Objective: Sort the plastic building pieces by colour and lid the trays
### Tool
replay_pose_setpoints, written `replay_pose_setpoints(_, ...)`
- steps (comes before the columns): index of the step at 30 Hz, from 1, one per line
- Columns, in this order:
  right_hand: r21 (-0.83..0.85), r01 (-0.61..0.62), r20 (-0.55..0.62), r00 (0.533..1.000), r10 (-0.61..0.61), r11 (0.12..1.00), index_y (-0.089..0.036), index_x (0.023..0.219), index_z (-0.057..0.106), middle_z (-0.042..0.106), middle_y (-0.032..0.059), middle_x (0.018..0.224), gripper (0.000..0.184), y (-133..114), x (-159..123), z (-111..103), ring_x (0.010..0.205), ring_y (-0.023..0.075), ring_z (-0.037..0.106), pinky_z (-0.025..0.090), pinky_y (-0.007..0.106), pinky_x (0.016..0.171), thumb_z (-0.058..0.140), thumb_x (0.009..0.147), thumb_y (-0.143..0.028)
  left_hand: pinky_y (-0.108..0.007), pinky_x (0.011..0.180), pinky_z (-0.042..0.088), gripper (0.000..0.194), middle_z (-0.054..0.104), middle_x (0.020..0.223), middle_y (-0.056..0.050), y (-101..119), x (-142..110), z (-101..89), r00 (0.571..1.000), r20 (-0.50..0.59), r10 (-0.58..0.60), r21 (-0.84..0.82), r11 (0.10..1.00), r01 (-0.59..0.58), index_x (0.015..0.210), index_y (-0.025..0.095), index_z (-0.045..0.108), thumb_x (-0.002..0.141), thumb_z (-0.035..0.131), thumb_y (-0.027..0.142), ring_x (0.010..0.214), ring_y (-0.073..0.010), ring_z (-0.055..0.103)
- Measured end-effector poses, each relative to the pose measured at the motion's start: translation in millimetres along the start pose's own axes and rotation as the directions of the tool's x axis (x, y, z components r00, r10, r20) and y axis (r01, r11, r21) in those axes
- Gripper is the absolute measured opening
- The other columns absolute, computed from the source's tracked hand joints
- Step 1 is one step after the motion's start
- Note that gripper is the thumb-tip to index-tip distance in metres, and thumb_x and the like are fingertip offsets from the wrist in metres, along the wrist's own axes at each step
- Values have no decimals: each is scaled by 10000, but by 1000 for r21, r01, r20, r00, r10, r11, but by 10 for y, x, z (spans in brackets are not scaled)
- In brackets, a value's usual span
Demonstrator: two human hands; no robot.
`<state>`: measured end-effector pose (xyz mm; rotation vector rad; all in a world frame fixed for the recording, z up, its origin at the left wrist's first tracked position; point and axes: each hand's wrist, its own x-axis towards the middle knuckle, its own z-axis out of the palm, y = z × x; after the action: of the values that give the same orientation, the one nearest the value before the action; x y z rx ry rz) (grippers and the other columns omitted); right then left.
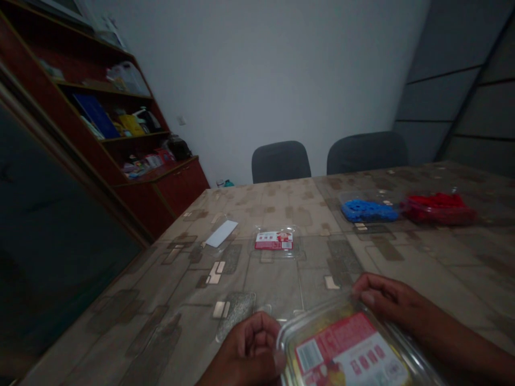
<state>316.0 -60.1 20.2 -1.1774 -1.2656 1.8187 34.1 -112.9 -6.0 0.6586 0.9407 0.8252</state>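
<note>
A clear plastic container [290, 339] with a red and white label on its lid sits at the near edge of the view, its bottom part cut off by the frame. Something yellow shows through it. My left hand [251, 348] grips its left corner, thumb on top and fingers curled. At the far right corner, my right hand [388, 300] is closed on the rim. Whether the container rests on the table cannot be seen.
On the patterned tablecloth [277, 284] lie a labelled clear lid [274, 241] and another with a white label [222, 234]. Tubs of blue pieces [368, 210] and red pieces [438, 208] stand at right. Two grey chairs [281, 161] are behind the table.
</note>
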Motion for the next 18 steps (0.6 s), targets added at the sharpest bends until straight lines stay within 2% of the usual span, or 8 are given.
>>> replay_pose_setpoints(2, 0, 9, -8, 1000, -9, 1000, -197, 787, 551, 556, -36, 680, 340, 4, 0, 8, 600, 122, 531, 413, 220, 544, 657, 801, -520, -211, 504, 391, 443, 664, 688, -23, 19, -8, 24, 1000, -9, -3, 12, 1000, 3, 780, 140, 611, 539, 897, 378, 536, -102, 588)
replay_pose_setpoints(8, -42, 29, 2, 1000, -29, 999, -198, 759, 552, 565, -25, 685, 338, -14, 3, 27, 605, 133, 532, 423, 241, 555, 654, 795, -518, -214, 521, 410, 409, 690, 666, -47, 40, -26, 22, 999, -21, -24, -15, 1000, 23, 736, 124, 640, 489, 921, 288, 553, -122, 606)
replay_pose_setpoints(14, -22, 8, 14, 1000, -8, 1000, -205, 788, 570, 557, -36, 689, 300, -32, 1, 30, 600, 130, 533, 417, 230, 552, 639, 813, -497, -170, 470, 304, 455, 636, 616, 5, 34, -44, 6, 999, 30, -35, 18, 999, 35, 731, 135, 612, 474, 926, 340, 472, -47, 504)
replay_pose_setpoints(18, -11, 15, 10, 1000, -15, 1000, -190, 746, 558, 568, -38, 656, 355, -13, 20, 29, 558, 109, 517, 396, 214, 528, 697, 758, -516, -176, 495, 296, 497, 632, 668, 15, 60, -32, 25, 998, 59, -37, 95, 995, 31, 732, 159, 562, 465, 924, 371, 516, -51, 507)
